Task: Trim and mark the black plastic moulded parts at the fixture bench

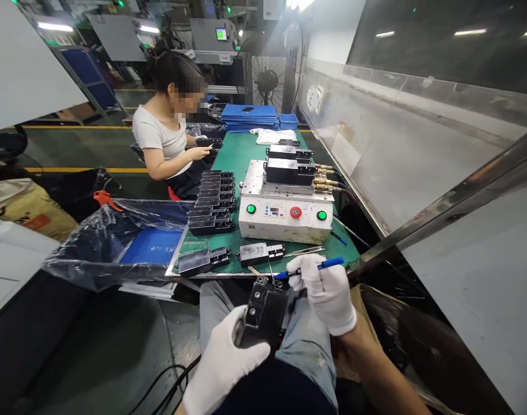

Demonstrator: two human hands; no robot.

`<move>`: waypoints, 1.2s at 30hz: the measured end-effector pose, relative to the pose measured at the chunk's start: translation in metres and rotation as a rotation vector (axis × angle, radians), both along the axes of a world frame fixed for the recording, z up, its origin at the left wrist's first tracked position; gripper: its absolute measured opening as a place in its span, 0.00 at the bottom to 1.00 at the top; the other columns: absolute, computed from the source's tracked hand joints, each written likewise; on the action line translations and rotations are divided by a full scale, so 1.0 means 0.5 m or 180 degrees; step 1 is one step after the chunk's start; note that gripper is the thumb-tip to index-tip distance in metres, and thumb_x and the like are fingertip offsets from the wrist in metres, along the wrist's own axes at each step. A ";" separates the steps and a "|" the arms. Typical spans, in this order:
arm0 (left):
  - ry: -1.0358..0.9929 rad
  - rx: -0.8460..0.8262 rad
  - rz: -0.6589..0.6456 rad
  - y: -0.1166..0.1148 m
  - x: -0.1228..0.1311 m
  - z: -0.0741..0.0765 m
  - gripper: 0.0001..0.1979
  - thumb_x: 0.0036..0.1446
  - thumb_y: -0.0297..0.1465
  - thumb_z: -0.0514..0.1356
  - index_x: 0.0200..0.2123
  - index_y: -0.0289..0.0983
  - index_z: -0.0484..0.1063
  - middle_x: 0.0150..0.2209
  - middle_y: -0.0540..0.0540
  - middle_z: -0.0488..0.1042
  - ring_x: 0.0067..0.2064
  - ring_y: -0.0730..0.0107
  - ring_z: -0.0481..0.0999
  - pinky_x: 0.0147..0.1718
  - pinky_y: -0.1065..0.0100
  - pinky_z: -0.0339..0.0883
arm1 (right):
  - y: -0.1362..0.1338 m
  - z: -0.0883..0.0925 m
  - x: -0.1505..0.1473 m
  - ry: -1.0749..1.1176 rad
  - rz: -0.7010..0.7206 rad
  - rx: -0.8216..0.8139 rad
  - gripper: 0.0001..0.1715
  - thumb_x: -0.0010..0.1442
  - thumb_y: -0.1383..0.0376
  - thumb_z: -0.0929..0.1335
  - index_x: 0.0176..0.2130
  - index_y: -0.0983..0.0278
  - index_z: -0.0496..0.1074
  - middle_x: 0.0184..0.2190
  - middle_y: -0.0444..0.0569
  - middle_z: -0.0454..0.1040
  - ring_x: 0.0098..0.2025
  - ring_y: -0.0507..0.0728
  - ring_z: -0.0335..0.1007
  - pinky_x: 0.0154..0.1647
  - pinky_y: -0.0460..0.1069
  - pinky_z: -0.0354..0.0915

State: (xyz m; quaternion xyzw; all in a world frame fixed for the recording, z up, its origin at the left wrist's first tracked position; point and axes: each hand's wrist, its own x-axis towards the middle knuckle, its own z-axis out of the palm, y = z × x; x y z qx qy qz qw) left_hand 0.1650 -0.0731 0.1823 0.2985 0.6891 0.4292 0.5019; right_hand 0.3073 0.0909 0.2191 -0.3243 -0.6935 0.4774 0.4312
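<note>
Grasping a black box (pixel 267 316) above the lap, the left grip (pixel 229 351) wraps its near end; the right grip (pixel 324 291), beside its far end, pinches a blue tool (pixel 331 263). Beyond both grips, a white machine (pixel 285 229) and more boxes (pixel 211 203) sit on the green counter (pixel 234 151).

Head-height view, forward and down

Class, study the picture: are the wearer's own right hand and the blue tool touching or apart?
Touching. The head view shows the gloved right hand closed around the blue tool, whose ends stick out on both sides of the grip.
</note>
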 end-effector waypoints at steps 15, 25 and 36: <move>-0.0105 0.0103 0.0049 -0.002 -0.007 -0.010 0.23 0.48 0.30 0.69 0.50 0.38 0.78 0.45 0.44 0.84 0.46 0.55 0.79 0.46 0.63 0.70 | -0.032 -0.008 -0.026 -0.0130 0.0551 0.0217 0.27 0.75 0.52 0.62 0.33 0.62 0.79 0.24 0.46 0.79 0.23 0.52 0.76 0.24 0.45 0.73; -0.0077 0.0132 0.0175 -0.004 -0.010 -0.030 0.22 0.49 0.32 0.71 0.49 0.38 0.78 0.46 0.43 0.84 0.47 0.53 0.80 0.46 0.63 0.70 | -0.048 -0.029 -0.020 -0.0344 0.0517 0.0711 0.20 0.74 0.58 0.63 0.36 0.61 0.79 0.28 0.48 0.82 0.26 0.54 0.80 0.26 0.46 0.77; -0.0136 0.0410 0.0112 0.001 -0.015 -0.034 0.25 0.53 0.38 0.72 0.52 0.37 0.76 0.50 0.41 0.84 0.51 0.53 0.80 0.51 0.62 0.70 | -0.064 -0.024 -0.033 -0.0570 0.0615 0.2236 0.13 0.69 0.70 0.64 0.36 0.62 0.77 0.28 0.48 0.83 0.26 0.55 0.80 0.28 0.47 0.73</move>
